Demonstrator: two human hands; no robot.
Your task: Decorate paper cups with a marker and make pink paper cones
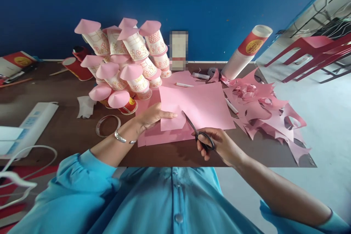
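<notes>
My left hand grips the left edge of a pink paper sheet, thumb on top and the other fingers mostly hidden. In my right hand is a pair of scissors with black handles, its blades pointing up and left at a cut in the sheet's lower part. How far the blades are spread I cannot tell. Beneath lies more pink paper on the brown table. Left of the sheet stand stacked paper cups with red and yellow drawings and pink paper cones on top.
Pink paper scraps heap up at the right. Behind them leans a tall stack of cups. A tape roll lies near my left forearm, and a white power strip is farther left. The blue wall closes off the back.
</notes>
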